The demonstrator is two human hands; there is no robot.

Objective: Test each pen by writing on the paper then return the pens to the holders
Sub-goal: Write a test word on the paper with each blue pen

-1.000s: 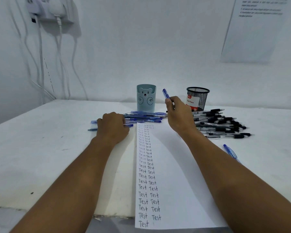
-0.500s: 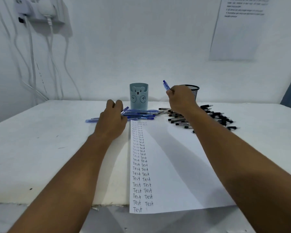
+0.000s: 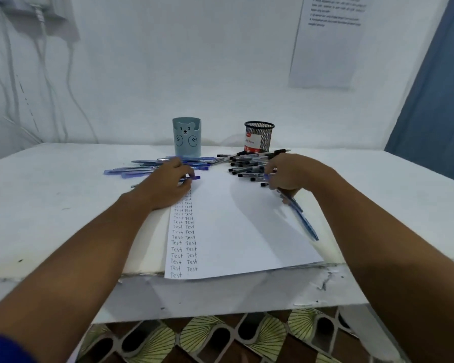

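On the paper, two "Test" columns.

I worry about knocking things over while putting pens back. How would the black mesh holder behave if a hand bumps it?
The black mesh holder is open wire mesh and no pens stick out of it, so it is probably light and would slide or tip easily. It stands taller than it is wide, which favours tipping. Black pens heaped at its base might block a forward slide.
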